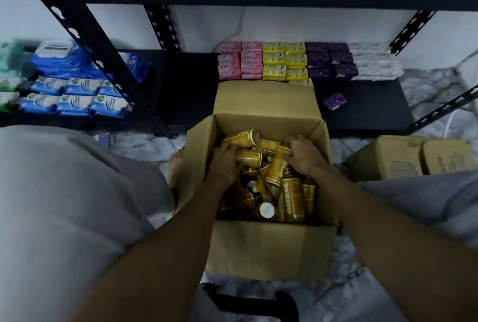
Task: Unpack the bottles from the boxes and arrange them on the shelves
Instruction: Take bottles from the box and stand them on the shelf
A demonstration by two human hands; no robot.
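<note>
Floor-level, before the black shelf [362, 104], the open cardboard box [269, 249] holds the gold bottles [292, 197]; inside, near its far edge, left hand [225, 164] and right hand [304, 157] each grip one.

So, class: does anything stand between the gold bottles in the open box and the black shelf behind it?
Yes. The box's open far flap lies between the gold bottles and the black shelf. Soap packs fill the shelf's back, and one purple pack lies loose. The left hand and right hand grip bottles.
</note>
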